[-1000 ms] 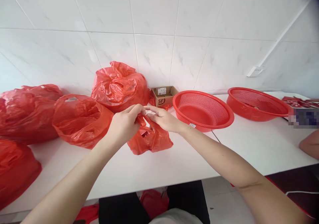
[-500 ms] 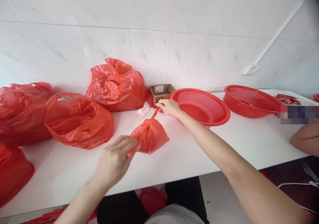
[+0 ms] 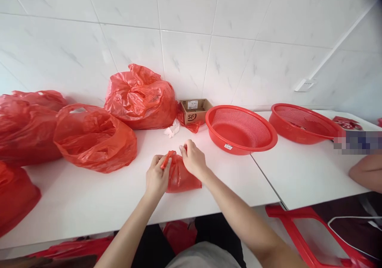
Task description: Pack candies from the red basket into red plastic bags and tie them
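Observation:
A small filled red plastic bag (image 3: 182, 180) sits on the white table (image 3: 232, 184) in front of me, its top gathered up. My left hand (image 3: 158, 174) pinches a twisted handle of the bag between thumb and fingers, at its left upper side. Close against the bag's right upper side is my right hand (image 3: 193, 158), its fingers curled in; the bit of bag in them is mostly hidden by the hand. A crumpled white tissue (image 3: 172, 129) lies just behind the bag.
Larger red plastic bags (image 3: 95, 140) stand to the left and at the back. Against the wall is a small cardboard box (image 3: 195, 117). Two red baskets (image 3: 241, 148) stand on the right, near another person's arm (image 3: 367, 170). A red stool (image 3: 298, 232) is below.
Both hands have come together over the small bag; before, they pulled its handles apart. My right hand has moved down and nearer to me, and my left hand to the right.

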### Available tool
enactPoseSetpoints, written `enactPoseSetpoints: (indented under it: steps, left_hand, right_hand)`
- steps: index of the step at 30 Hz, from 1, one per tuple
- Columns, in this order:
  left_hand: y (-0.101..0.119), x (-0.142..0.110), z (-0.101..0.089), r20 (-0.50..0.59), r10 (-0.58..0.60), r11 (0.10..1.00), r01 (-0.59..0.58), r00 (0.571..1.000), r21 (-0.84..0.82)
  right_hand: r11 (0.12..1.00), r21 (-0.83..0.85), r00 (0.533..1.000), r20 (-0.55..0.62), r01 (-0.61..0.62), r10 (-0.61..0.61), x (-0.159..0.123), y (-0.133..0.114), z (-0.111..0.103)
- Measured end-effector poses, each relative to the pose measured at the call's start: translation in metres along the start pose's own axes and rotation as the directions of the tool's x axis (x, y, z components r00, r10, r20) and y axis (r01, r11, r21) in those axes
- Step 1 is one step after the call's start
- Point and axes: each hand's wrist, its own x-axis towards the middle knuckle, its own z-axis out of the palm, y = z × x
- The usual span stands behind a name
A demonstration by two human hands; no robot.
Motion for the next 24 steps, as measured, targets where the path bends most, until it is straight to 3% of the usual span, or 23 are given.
enactPoseSetpoints:
  steps: [4,10,24]
  left_hand:
    - [-0.005,-0.004,0.012,0.087,-0.030,0.987,0.015,0.996,0.160]
    - [-0.014,-0.004,0.008,0.215,-0.143,0.926,0.054,0.966,0.373]
    - [-0.018,-0.012,0.021,0.222,-0.185,0.873,0.056,0.957,0.484]
  right_hand:
    - [1.000,-0.016,1.000,0.008,0.004,-0.004,-0.016,0.012,0.026]
    - [0.993,-0.037,0.992,0.077,0.108,-0.105,0.006,0.033,0.027]
    - [0.997,-0.047,0.990,0.130,0.053,-0.047,0.001,0.048,0.042]
